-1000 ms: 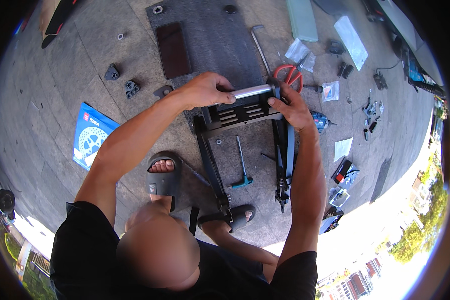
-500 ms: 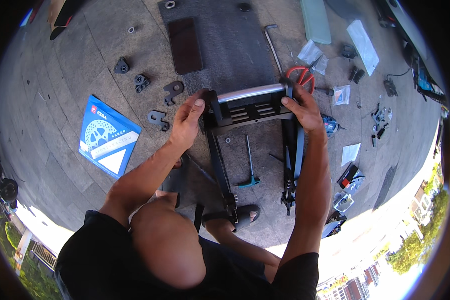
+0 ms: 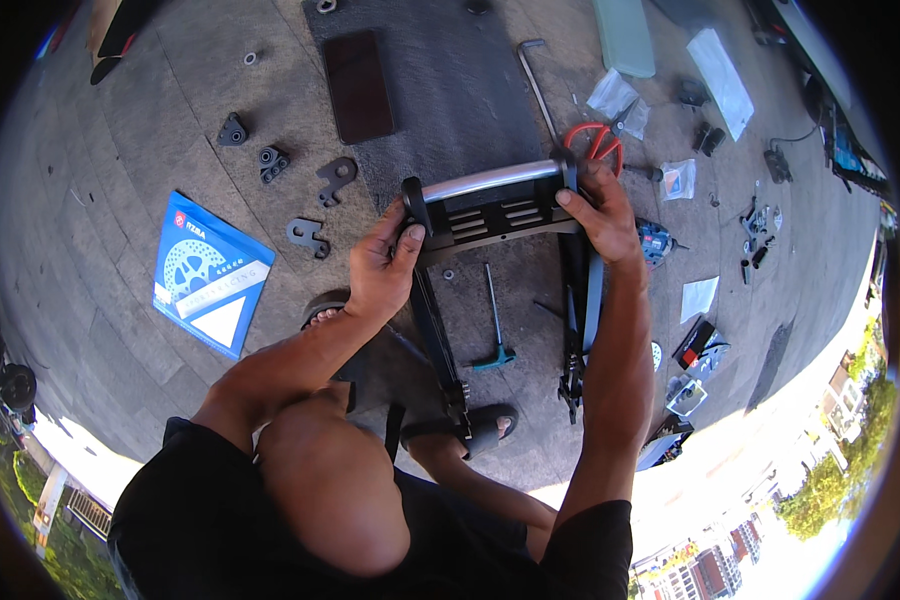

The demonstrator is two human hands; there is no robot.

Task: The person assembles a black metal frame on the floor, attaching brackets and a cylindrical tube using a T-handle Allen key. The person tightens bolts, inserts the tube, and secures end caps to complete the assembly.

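Note:
A black metal frame (image 3: 495, 215) with a silver crossbar (image 3: 492, 184) and two long legs spans the space between my hands. My left hand (image 3: 382, 268) grips its left upper corner, thumb against the side and fingers mostly hidden behind. The right upper corner is in my right hand (image 3: 610, 218), the thumb over the inner edge and the fingers around the outside. The legs run back toward my feet, the right one partly behind my forearm. Between them on the paving lie a green T-handle wrench (image 3: 496, 355) and a small nut (image 3: 448, 274).
Beyond the frame, a phone (image 3: 359, 88) lies on a dark mat (image 3: 440, 110). Brackets (image 3: 308, 237) and a blue packet (image 3: 213, 275) are to the left. On the right are an L-shaped hex key (image 3: 537, 88), red-handled scissors (image 3: 595, 145), a blue power drill (image 3: 656, 243) and plastic bags (image 3: 722, 82).
My left hand has shifted down and slightly right on the frame's corner, showing more of the upper left end. My right hand keeps its hold. The whole view has shifted slightly.

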